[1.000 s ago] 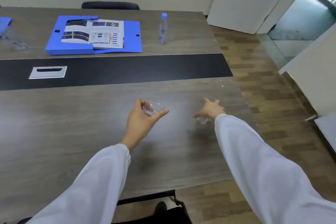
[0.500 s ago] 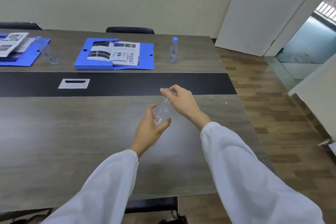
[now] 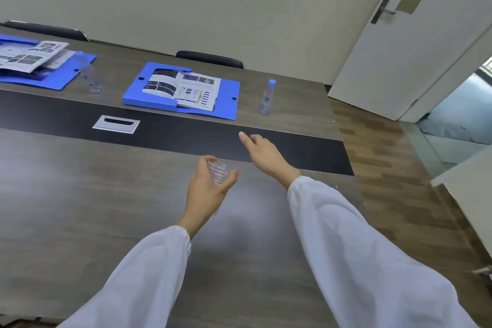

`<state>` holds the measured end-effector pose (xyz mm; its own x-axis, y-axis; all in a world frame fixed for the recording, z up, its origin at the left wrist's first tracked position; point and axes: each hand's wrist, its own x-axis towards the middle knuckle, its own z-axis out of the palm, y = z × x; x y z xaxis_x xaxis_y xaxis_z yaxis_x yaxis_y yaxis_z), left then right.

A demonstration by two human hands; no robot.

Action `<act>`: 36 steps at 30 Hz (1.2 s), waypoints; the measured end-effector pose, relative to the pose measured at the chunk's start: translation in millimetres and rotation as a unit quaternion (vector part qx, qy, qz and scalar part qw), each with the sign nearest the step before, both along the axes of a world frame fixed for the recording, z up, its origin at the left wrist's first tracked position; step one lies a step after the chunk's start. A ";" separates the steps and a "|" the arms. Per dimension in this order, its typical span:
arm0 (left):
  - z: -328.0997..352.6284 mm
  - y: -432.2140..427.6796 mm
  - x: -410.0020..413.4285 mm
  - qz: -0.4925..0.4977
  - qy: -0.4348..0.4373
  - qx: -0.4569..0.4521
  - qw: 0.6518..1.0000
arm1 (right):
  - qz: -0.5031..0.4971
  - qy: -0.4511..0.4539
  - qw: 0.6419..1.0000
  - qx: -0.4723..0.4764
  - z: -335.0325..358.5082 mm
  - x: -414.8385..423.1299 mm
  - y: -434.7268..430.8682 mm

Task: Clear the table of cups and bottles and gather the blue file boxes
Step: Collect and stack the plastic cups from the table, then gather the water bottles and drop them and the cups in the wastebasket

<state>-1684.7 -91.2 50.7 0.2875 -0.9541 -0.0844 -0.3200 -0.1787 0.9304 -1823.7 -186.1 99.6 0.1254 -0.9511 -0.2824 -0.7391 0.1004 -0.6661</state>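
My left hand (image 3: 206, 189) grips nested clear plastic cups (image 3: 220, 172) above the near half of the table. My right hand (image 3: 262, 153) is stretched forward over the black centre strip, fingers apart and holding nothing. Beyond it a clear water bottle (image 3: 267, 98) with a blue cap stands upright. To its left lies an open blue file box (image 3: 183, 92) with a brochure in it. A second open blue file box (image 3: 40, 66) lies at far left, and a second clear bottle (image 3: 89, 72) stands beside it.
The long grey table (image 3: 80, 208) has a black strip with a silver cable hatch (image 3: 116, 123). Two black chair backs (image 3: 210, 58) stand along its far side. A white door (image 3: 415, 42) stands open at right, over wood flooring.
My right hand set a second cup into the one in my left hand, then let go and reached forward toward the capped bottle. The view tilted up and left.
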 end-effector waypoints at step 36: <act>-51.3 -167.4 -47.6 0.142 -0.072 0.040 0.986 | 0.068 0.015 0.962 -0.262 -132.2 -46.2 -315.4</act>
